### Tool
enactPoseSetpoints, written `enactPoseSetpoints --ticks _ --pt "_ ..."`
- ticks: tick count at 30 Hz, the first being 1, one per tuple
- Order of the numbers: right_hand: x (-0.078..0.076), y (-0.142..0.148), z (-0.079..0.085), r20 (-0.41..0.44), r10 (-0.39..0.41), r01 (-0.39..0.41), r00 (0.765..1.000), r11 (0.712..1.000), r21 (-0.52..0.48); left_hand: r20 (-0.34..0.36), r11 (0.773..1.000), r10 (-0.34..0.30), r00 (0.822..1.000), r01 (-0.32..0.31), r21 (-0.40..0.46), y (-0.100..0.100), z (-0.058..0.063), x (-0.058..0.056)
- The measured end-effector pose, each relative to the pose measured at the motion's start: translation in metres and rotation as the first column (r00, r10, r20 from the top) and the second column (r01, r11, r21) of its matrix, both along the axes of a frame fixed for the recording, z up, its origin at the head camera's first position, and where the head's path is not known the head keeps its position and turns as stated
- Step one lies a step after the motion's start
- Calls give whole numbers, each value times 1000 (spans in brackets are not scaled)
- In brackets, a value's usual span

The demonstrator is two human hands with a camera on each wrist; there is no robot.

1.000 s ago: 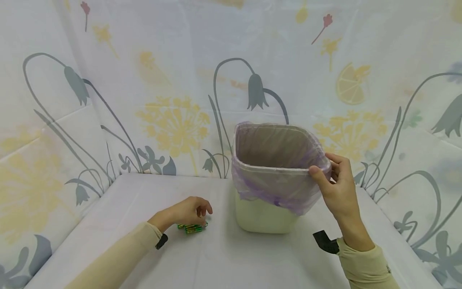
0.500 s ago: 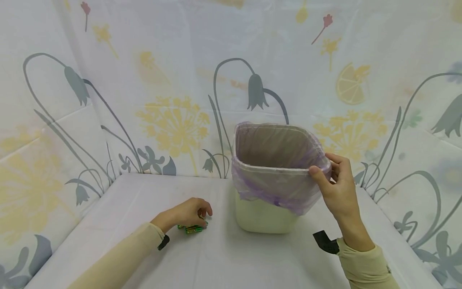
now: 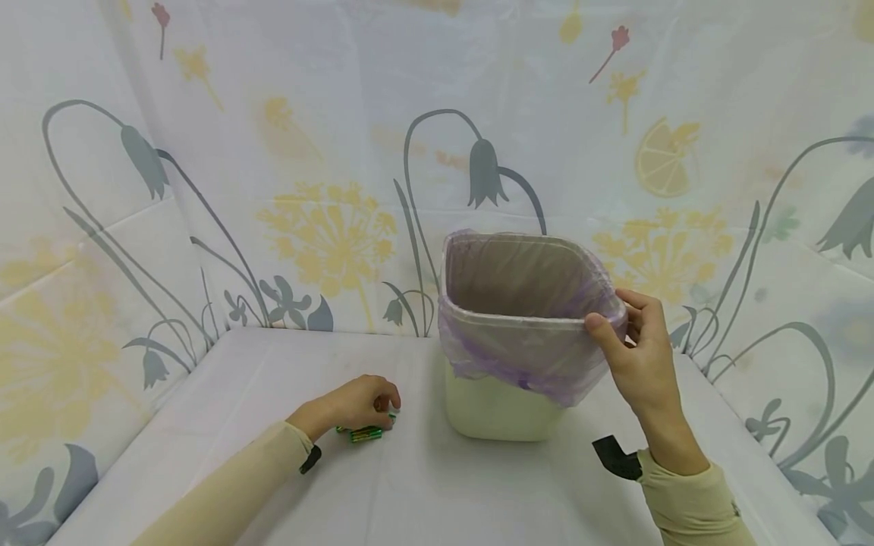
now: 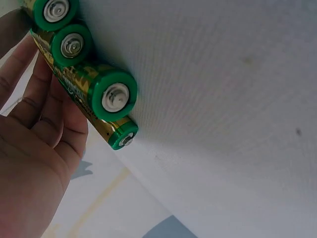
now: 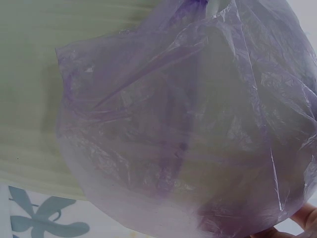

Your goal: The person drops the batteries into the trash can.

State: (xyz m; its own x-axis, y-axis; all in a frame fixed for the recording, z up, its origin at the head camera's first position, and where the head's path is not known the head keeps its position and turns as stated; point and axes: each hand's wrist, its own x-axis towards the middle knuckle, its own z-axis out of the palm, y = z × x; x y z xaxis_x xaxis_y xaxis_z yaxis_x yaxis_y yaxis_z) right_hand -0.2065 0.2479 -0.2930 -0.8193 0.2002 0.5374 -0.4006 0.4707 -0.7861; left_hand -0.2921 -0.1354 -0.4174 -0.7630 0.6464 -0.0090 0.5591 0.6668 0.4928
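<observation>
My left hand (image 3: 350, 402) is low over a small group of green-and-gold batteries (image 3: 366, 434) on the table, left of the bin. In the left wrist view its thumb and curled fingers close around the top battery (image 4: 55, 11), while other batteries (image 4: 113, 96) lie alongside, against the fingers. The palm hides part of the group in the head view. A pale green trash bin (image 3: 498, 413) is lined with a translucent purple bag (image 3: 526, 353), folded over the rim. My right hand (image 3: 642, 356) grips the bin's right front corner, thumb on the bagged rim.
A white cloth (image 3: 410, 493) covers the table. Behind and on both sides hang white sheets (image 3: 328, 136) printed with flowers. Black straps (image 3: 617, 457) sit at the wrists. The bin's mouth faces up and toward the camera.
My left hand has shifted very slightly at the batteries, its fingertips drawing in around one. The right hand and the bin have stayed still.
</observation>
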Motion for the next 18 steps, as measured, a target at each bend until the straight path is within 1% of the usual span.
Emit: enactPoseSetpoints --ticks 4,11,18 --pt "0 0 1 1 -3 3 1000 1000 1 4 1000 4 1000 -4 -14 1 0 0" --pt "0 0 0 4 -3 3 1000 1000 5 -23 999 -6 1000 5 -41 3 -1 -2" --pt "1 0 1 2 5 -5 1000 1000 1 -6 999 6 1000 -7 -37 4 -1 -4"
